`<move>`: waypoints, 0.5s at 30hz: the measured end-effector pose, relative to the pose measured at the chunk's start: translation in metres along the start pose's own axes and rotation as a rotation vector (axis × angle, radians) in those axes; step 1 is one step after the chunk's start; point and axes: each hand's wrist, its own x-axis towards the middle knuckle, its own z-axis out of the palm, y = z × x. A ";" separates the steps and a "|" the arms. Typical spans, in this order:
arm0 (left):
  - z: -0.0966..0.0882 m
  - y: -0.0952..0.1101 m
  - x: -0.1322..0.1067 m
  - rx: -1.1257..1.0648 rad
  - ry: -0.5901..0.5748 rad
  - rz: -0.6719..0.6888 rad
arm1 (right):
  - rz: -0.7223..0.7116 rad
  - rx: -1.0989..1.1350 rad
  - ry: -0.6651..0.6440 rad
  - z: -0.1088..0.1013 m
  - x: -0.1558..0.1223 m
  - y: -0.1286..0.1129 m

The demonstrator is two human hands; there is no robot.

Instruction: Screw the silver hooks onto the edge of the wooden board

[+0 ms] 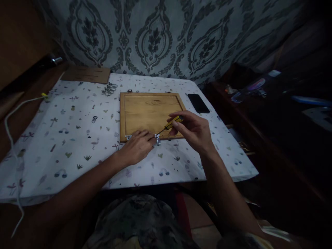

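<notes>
A wooden cabinet door (149, 114) with a raised frame lies flat on the table. At its front edge sits a silver metal hinge (158, 141). My left hand (137, 147) rests over this edge, its fingers pressed together and the fingertips against the hinge. Part of the hinge is covered by them. Between the thumb and fingers of my right hand (193, 129) is a yellow and black screwdriver (173, 122), slanting down to the left with its tip at the hinge. Another silver metal piece (128, 137) shows on the door's edge, left of my left hand.
A white patterned cloth (85, 162) covers the table. A black phone (198, 103) lies right of the door. Several metal pieces (110, 89) and a cardboard sheet (86, 74) are at the back left. A small metal ring (94, 119) lies left; a white cable (10, 138) hangs beyond.
</notes>
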 end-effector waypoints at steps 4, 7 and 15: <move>0.000 0.000 0.000 0.010 0.011 0.012 | -0.035 -0.166 0.154 0.009 0.000 0.002; 0.002 0.000 0.000 0.017 0.023 0.011 | -0.062 -0.163 0.232 0.014 -0.001 0.002; 0.003 -0.002 0.000 -0.024 0.024 0.009 | -0.054 -0.135 0.314 0.009 -0.008 0.001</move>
